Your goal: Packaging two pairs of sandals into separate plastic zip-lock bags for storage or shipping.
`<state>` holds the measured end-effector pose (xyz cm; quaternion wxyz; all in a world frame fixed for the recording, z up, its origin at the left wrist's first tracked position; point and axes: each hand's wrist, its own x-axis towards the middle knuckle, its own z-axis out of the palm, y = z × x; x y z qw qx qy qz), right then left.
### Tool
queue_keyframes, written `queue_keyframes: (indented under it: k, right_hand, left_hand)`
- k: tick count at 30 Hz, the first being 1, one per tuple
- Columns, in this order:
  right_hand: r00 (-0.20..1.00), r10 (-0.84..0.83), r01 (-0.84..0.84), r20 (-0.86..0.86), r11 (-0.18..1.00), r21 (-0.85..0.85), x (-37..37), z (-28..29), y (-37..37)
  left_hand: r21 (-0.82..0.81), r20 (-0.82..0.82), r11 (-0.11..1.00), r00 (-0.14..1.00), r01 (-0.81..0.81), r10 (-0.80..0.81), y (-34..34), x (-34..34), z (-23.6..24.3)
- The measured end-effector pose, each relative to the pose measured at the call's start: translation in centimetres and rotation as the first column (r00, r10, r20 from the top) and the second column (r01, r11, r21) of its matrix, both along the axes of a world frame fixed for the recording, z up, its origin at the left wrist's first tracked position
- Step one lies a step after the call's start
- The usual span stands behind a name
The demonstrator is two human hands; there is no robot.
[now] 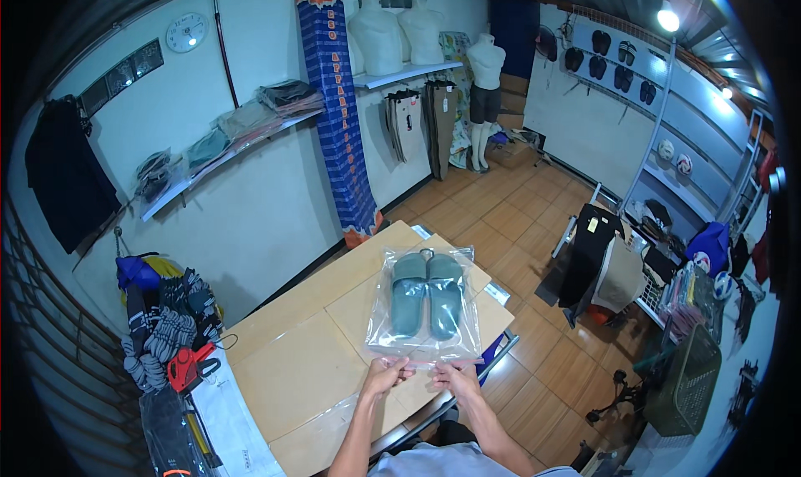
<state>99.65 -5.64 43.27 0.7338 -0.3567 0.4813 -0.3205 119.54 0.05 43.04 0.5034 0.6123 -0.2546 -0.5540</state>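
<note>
A pair of green slide sandals point(408, 306) lies side by side inside a clear plastic bag point(380, 331) on the tan tabletop. The bag's near edge, with a pinkish strip along it, faces me. At the left part of that edge my left hand point(386, 376) pinches the plastic between thumb and fingers. My right hand point(459, 378) grips the same edge a short way to the right. Both sandals rest flat, their straps across the middle and a small ring-like piece between them at the far end.
The tan table point(292, 369) reaches to the left. Beside it are a red tool point(190, 367) and a pile of striped gloves or socks point(171, 335). A green plastic basket point(688, 385) and a rack with black trousers point(591, 256) stand at the right. A blue wrapped pillar point(338, 114) rises behind.
</note>
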Motion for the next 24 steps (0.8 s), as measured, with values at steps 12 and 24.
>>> queue_keyframes:
  k: [12, 24]
  right_hand:
    - [0.993, -0.104, 0.102, 0.050, 0.994, 0.045, -1.8, 0.0, -0.5]
    - [0.971, -0.232, 0.235, -0.049, 0.969, 0.081, -7.3, 0.6, -0.9]
  left_hand:
    - [0.023, 0.006, 0.999, 0.999, -0.034, 0.033, 1.4, 1.4, 0.9]
    - [0.089, 0.036, 0.975, 0.978, -0.206, 0.203, 4.3, 6.2, -0.1]
